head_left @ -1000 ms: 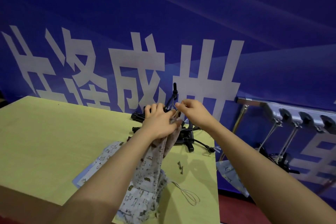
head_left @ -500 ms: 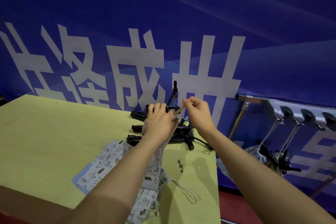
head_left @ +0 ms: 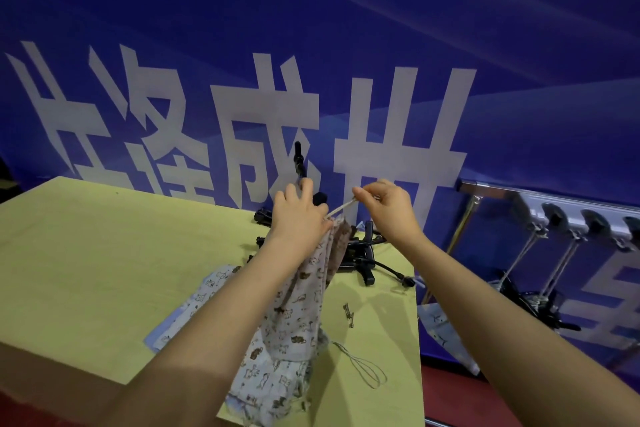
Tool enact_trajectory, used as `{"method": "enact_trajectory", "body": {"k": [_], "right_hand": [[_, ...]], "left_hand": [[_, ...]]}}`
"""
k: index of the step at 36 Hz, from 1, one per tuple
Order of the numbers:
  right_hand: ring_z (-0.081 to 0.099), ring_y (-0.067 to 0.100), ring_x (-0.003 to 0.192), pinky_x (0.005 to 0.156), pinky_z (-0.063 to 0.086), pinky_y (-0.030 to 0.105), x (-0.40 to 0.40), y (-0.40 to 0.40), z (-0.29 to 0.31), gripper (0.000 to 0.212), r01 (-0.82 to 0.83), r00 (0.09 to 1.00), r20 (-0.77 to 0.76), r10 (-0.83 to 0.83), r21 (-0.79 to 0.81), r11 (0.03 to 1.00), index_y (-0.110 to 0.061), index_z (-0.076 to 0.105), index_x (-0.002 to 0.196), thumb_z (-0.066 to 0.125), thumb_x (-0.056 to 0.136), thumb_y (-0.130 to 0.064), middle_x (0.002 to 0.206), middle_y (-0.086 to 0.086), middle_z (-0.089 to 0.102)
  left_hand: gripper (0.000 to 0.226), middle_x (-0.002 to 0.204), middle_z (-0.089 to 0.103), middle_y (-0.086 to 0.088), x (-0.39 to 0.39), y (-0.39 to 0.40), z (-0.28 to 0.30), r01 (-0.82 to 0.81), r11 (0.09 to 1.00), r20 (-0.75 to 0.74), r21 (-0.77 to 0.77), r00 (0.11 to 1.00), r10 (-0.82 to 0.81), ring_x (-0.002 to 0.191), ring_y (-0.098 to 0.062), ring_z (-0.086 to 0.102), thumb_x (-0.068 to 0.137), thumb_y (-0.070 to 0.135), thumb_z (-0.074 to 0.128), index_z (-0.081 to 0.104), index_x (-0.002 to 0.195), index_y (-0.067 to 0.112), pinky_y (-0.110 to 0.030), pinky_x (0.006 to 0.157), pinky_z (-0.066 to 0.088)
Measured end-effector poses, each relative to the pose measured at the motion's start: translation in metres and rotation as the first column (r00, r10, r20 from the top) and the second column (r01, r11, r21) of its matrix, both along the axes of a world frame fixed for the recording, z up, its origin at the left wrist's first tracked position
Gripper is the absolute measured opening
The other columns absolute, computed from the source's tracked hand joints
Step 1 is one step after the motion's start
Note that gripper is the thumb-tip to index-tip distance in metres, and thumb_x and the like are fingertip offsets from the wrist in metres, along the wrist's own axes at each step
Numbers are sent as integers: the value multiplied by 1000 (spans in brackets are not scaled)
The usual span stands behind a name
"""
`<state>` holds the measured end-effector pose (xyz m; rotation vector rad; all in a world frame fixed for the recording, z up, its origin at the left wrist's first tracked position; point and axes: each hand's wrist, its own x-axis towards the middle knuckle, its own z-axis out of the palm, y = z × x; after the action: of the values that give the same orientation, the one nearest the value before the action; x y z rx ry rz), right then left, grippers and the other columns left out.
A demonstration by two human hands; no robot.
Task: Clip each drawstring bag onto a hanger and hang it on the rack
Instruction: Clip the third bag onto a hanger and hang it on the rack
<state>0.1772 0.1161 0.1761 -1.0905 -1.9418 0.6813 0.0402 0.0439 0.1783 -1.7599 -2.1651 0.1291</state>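
Observation:
My left hand [head_left: 299,218] grips the gathered top of a patterned drawstring bag [head_left: 294,308] together with a black clip hanger [head_left: 300,163], whose hook sticks up above the fingers. The bag hangs down from that hand onto the table. My right hand [head_left: 389,210] pinches the bag's pale drawstring [head_left: 341,210], which runs taut between the two hands. Another printed bag [head_left: 194,305] lies flat on the yellow table [head_left: 86,270] beneath my left forearm.
Several black hangers [head_left: 360,253] lie piled at the table's far edge. A loose cord [head_left: 363,367] and a small metal clip [head_left: 348,312] lie near the table's right edge. At right, a silver rack [head_left: 554,204] carries hung hangers and a pale bag [head_left: 446,329].
My right hand has drawn away to the right, pulling the drawstring out taut from the bag's mouth. My left hand has kept its grip on bag and hanger.

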Motion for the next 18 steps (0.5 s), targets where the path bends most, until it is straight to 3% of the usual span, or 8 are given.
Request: {"method": "enact_trajectory", "body": {"k": [2,5,10,14,16,18], "right_hand": [[58,18,81,75,52,38,-1,2,0,28,44,999,9,-44,31,999,-12,73,92,55,94,-33,90,5,61],[64,25,76,76,56,46,0,0,6,31,65,998,-18,-64,28,998,-11,70,84,54,95,-34,81,10,68],[62,30,69,72,54,43,0,-8,17,39,-19,998,-55,19,2,1000,-5,65,71,54,95,-33,67,13,64],[41,14,48,56,44,36,3,-8,18,47,-61,998,-19,62,17,998,-17,46,49,60,92,-32,45,-3,41],[42,14,49,58,44,37,7,-6,16,44,-66,997,43,64,37,997,-13,52,53,61,90,-37,47,-2,45],[54,16,58,68,51,41,12,-5,16,33,-85,988,135,76,64,994,-14,62,67,61,87,-41,57,-1,58]], "left_hand": [[45,146,19,-11,1,-2,-1,15,1000,8,27,1000,-15,124,-31,34,98,51,32,52,123,19,-39,96,34],[47,144,25,-5,0,-4,0,114,993,-3,19,993,-114,127,-27,31,98,47,34,57,123,15,-37,97,33],[48,124,49,-5,1,-6,21,290,951,-18,-102,956,-294,113,-24,47,99,43,36,61,118,7,-35,95,34],[40,104,60,-5,1,-4,27,410,907,0,-100,911,-412,100,-21,49,96,37,42,66,100,6,-34,92,31],[38,96,61,-3,0,-3,22,439,894,7,-93,898,-440,100,-20,46,94,36,44,69,92,9,-35,93,29],[35,89,57,1,-3,1,17,429,900,58,-75,903,-426,104,-21,44,92,38,47,71,86,14,-37,95,29]]}}
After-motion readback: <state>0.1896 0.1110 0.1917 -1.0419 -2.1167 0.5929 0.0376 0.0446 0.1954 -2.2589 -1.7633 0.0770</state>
